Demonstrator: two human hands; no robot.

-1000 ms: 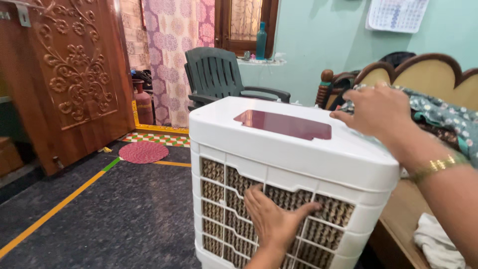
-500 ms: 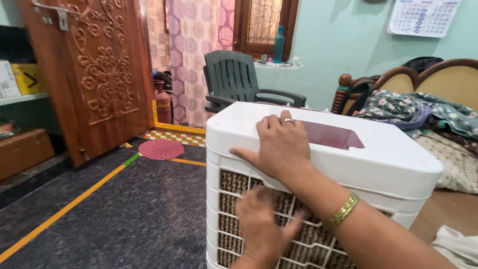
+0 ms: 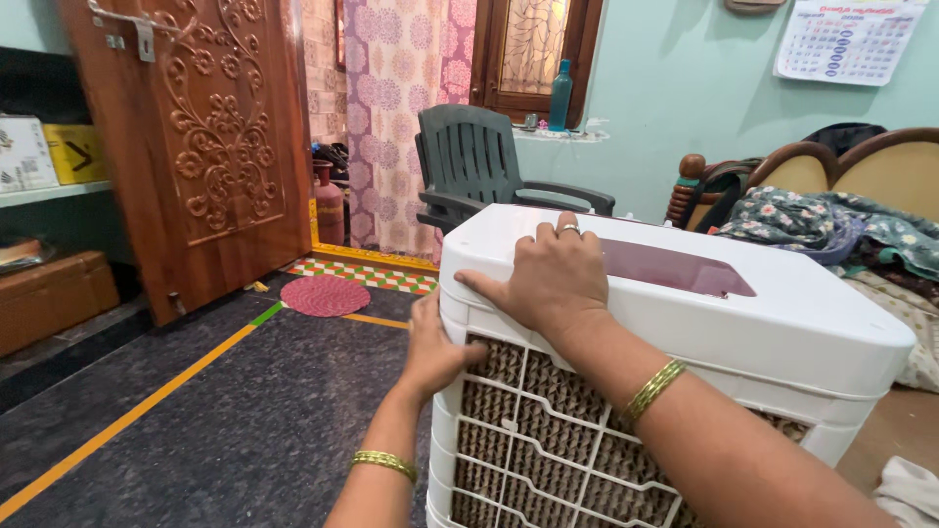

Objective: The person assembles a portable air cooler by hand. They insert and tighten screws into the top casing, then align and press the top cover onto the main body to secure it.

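White air cooler (image 3: 782, 323) upright on dark floor, honeycomb-pad grille facing camera.

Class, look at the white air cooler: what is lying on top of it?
On the white air cooler, the right hand rests flat beside a dark red panel. The surface under the palm is hidden.

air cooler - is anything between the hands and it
Nothing visible. The right hand lies flat on the white air cooler's top near its front edge, and the left hand presses directly against its left front corner.
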